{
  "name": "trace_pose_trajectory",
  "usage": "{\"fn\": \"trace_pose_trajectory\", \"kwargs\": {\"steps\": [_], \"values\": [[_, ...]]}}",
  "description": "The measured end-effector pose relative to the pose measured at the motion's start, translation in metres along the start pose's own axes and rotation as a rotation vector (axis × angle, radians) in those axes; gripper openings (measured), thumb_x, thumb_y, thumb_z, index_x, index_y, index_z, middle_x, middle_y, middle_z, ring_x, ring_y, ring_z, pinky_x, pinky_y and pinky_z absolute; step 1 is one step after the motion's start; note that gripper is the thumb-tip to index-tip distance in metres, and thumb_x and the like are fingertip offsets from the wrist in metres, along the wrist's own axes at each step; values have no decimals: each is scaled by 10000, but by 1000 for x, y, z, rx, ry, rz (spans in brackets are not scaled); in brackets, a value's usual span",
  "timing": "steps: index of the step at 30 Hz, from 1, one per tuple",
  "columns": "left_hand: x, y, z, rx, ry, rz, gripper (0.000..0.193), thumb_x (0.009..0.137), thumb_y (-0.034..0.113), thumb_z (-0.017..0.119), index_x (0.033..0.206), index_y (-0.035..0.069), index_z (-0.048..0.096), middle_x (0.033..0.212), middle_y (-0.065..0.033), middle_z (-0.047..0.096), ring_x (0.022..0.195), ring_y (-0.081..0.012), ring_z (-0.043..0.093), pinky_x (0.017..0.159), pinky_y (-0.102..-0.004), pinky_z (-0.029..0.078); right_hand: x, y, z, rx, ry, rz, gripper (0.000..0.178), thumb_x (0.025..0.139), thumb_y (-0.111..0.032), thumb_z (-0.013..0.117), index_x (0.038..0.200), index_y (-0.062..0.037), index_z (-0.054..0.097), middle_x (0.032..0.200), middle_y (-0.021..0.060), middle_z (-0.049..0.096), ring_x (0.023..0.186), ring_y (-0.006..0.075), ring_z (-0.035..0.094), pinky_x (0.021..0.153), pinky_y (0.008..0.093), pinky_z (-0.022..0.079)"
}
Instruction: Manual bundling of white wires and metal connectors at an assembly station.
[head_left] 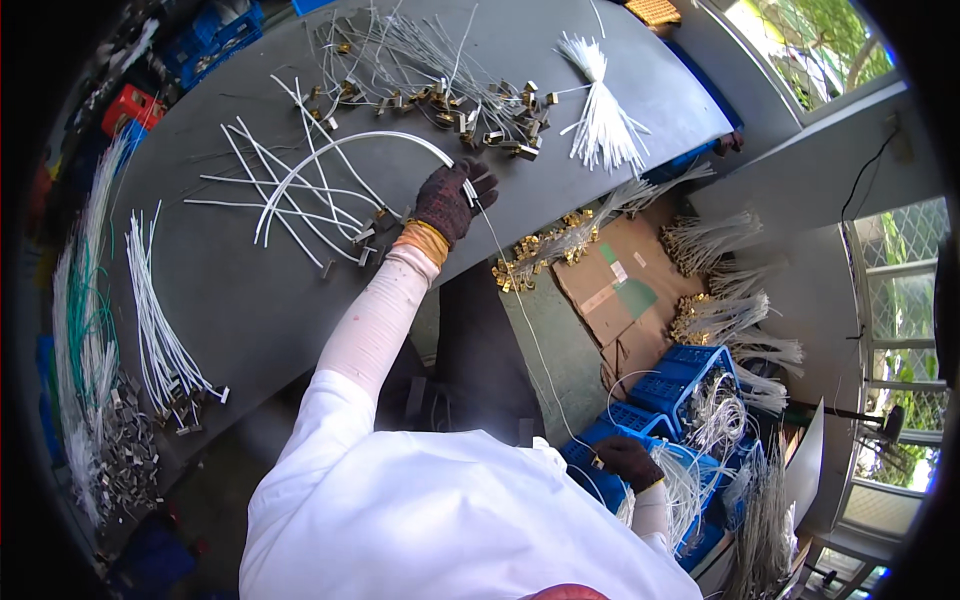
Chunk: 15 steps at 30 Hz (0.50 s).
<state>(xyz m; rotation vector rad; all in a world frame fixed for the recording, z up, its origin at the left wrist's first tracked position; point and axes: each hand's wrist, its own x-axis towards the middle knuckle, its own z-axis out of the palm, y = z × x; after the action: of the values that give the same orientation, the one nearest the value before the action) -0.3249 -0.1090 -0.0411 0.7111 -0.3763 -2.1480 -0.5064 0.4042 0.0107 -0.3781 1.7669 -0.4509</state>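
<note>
My left hand, in a dark knitted glove, is closed round a few white tubes that arc back over the grey table. A thin pale wire runs from this hand down to my right hand, also gloved. The right hand pinches the wire's lower end, where a small brass-coloured piece shows at the fingertips. It is held over blue crates at the lower right. Loose white tubes with metal clips lie on the table to the left of my left hand.
Wires with brass-coloured ends lie tangled at the table's far side, beside a tied white bundle. More bundles lie at the left. Blue crates hold coiled white wires. Cardboard with wire bundles is at the right, near the windows.
</note>
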Motion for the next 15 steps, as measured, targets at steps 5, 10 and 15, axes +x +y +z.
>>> {"fn": "trace_pose_trajectory", "kwargs": {"steps": [5, 10, 15], "values": [[-2, 2, -5, -27, -84, 57, 205, 979, 227, 554, 1126, 96, 608, 1100, -127, 672, 1012, -336, 656, 895, -530, 529, 4, 5, -1, 14, 23, -49, 217, 889, -222, 652, 1002, -59, 740, 791, 8, 673, 672, 89, 573, 601, 246, 460], [-1, 13, -14, -88, -127, 95, 187, 979, 228, 557, 1097, 104, 632, 1073, -108, 687, 985, -327, 667, 884, -525, 533, 14, 12, 0, 88, 63, -56, 204, 879, -187, 659, 1004, -45, 733, 821, 33, 683, 681, 106, 589, 615, 256, 484], [3, 23, -24, -154, -138, 143, 176, 978, 224, 560, 1096, 117, 634, 1072, -110, 689, 985, -324, 669, 892, -533, 529, 7, -10, 0, 84, 41, -35, 193, 868, -174, 659, 986, -41, 734, 836, 39, 689, 688, 117, 595, 612, 261, 487]]}}
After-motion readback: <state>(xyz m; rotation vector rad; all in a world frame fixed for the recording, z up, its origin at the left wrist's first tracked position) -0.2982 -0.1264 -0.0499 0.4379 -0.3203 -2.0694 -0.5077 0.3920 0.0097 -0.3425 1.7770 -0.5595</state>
